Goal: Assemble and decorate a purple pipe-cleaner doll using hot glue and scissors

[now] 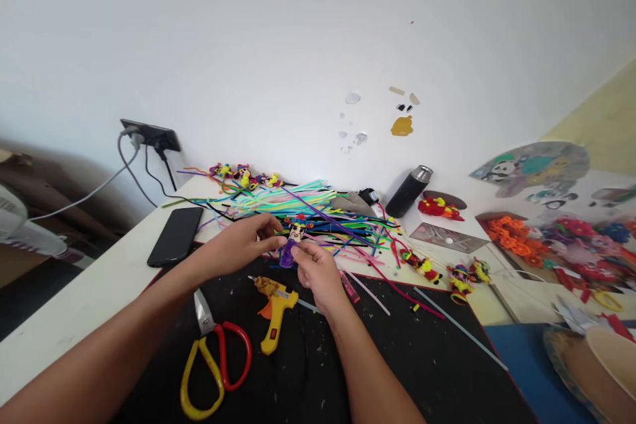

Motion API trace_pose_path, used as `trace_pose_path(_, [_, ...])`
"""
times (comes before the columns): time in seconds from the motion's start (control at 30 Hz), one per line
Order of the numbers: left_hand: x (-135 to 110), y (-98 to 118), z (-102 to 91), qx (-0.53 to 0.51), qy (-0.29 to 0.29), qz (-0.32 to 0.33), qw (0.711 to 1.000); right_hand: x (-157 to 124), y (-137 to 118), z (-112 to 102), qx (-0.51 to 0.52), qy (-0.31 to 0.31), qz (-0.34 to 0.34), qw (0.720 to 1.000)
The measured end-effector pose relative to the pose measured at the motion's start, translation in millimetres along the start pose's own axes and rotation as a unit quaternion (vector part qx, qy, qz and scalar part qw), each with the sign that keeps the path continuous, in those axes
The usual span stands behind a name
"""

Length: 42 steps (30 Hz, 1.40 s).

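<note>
Between my two hands stands a small pipe-cleaner doll (297, 233), with a white face, a colourful headdress and a purple lower body. My right hand (318, 273) pinches its purple body from the right. The curved thumb and fingers of my left hand (262, 237) close at its left side, by the face; part of their grip is hidden. Just below lies a yellow hot glue gun (278, 318), its nozzle pointing up left. Scissors (218, 351) with one yellow and one red handle rest on the black mat (397, 358).
Behind my hands spreads a pile of coloured pipe cleaners (283, 202). A phone (175, 236) lies left and a black thermos (410, 191) leans at the wall. Finished-looking dolls (460, 283) sit at right. Cables run from a wall socket (152, 135). Orange pieces (511, 238) fill a box.
</note>
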State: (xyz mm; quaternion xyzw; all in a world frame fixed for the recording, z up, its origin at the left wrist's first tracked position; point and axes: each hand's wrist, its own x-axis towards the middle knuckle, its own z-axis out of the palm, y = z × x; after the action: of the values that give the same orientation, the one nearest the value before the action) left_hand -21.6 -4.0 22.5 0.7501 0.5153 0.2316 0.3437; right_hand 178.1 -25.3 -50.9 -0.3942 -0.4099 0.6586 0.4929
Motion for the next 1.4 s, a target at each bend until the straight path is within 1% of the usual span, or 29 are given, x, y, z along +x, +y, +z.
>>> trace_pose_path(0.1, [-7,4,12.9,0.057,0.000,-0.037,0.998,1,1,1,-0.001,0.012,-0.007,1.000])
trace_pose_path(0.17, [-11,5,19.9,0.094,-0.009,-0.055,0.994,1,2,2,-0.004,0.018,-0.012,1.000])
trace_pose_path(0.27, [-15,7,27.5,0.132,-0.013,-0.060,0.989,1,4,3,-0.012,0.024,-0.020,0.999])
trace_pose_path(0.4, [-18,12,33.4,0.176,0.015,-0.062,0.982,1,6,4,-0.011,0.026,-0.021,0.999])
trace_pose_path(0.53, [-20,12,36.5,0.171,0.027,-0.066,0.983,0,6,5,-0.017,0.011,-0.020,1.000])
trace_pose_path(0.67, [-22,2,37.3,0.098,0.033,-0.057,0.993,-2,7,6,-0.026,0.001,-0.019,0.999])
trace_pose_path(0.77, [-22,-15,28.6,0.028,0.035,-0.050,0.998,-3,6,5,-0.031,-0.010,-0.009,0.999])
trace_pose_path(0.87, [-23,-38,6.6,0.019,0.060,-0.059,0.996,-2,4,2,-0.040,0.000,-0.016,0.999])
trace_pose_path(0.97, [-26,-65,-19.1,0.071,0.084,-0.091,0.990,-1,1,-1,-0.042,0.025,-0.027,0.998])
trace_pose_path(1.07, [-32,-86,-33.1,0.130,0.077,-0.130,0.980,0,2,-3,-0.040,0.034,-0.031,0.998])
trace_pose_path(1.2, [-40,-98,-31.4,0.194,0.053,-0.161,0.966,-1,6,-1,-0.057,0.022,-0.029,0.998])
trace_pose_path(1.4, [-44,-97,-24.9,0.268,0.048,-0.198,0.942,0,11,0,-0.074,0.033,-0.029,0.996])
